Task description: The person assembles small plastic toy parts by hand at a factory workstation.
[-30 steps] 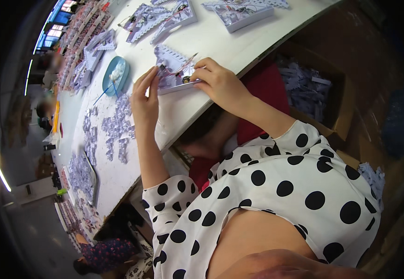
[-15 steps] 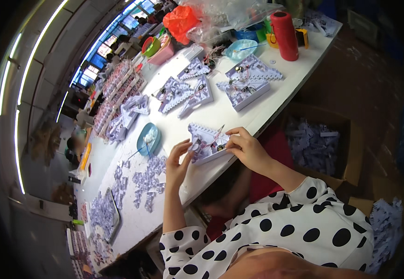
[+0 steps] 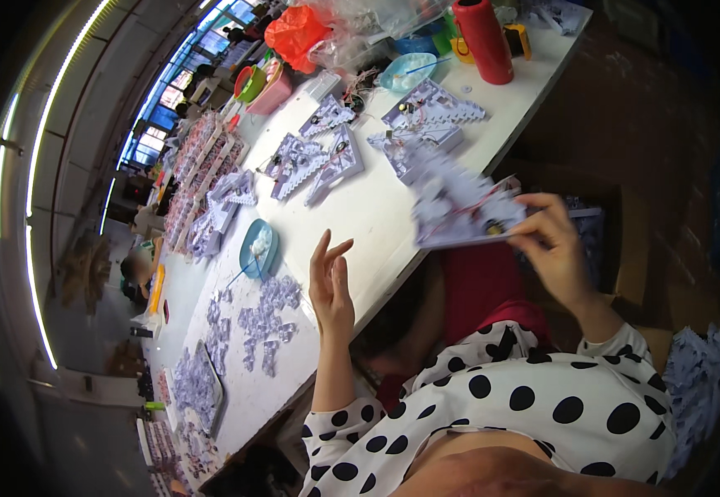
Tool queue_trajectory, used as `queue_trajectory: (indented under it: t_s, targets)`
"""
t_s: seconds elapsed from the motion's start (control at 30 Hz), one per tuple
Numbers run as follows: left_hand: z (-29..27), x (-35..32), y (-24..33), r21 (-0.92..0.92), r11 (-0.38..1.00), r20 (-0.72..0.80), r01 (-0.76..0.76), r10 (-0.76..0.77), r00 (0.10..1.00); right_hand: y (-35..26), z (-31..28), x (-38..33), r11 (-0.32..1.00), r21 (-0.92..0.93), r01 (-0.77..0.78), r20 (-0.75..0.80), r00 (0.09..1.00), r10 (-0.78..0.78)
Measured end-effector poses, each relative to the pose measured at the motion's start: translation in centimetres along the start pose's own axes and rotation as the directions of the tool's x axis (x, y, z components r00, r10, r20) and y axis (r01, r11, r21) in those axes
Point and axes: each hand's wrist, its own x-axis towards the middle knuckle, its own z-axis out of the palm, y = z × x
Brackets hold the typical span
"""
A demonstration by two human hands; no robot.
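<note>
- L hand (image 3: 332, 302): nothing held, fingers spread, near edge of surface (image 3: 376, 224).
- R hand (image 3: 550, 240): pinched right end of open case (image 3: 443, 211), raised across surface edge; slightly blurred.
- Progress: case had wires (image 3: 477, 200) in, no lid on; prob. part-done.
- Loose parts (image 3: 270, 319) left, near blue dish (image 3: 274, 250).
- Beyond: other open cases (image 3: 339, 167) w/ wiring; one partly hidden behind held case, contact unclear.
- Far end: red flask (image 3: 484, 41), clear plastic bags (image 3: 376, 25), crowded.

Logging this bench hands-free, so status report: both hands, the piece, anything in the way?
Right hand gripping pale wired casing by one edge. Left hand empty, open. Piece aloft near the table; another casing behind it in view.
</note>
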Motion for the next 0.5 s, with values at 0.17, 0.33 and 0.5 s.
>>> queue_trajectory:
  t_s: [0.17,0.33,0.5]
  targets:
    - [0.8,-1.3,-1.8,0.068,0.993,0.064,0.092,-0.096,0.993,2.9,-6.7,-0.3,0.97,-0.233,-0.065,-0.304,0.953,-0.009]
    - [3.8,-1.9,-1.1,0.264,0.964,0.167,0.02,-0.066,0.984,9.3,-12.4,-2.4,0.829,-0.523,-0.2,-0.464,0.882,-0.08]
    - [4.5,-1.2,-1.8,0.382,0.909,0.26,-0.166,0.066,0.963,19.7,-14.0,-6.0,0.695,-0.625,-0.355,-0.536,0.843,-0.052]
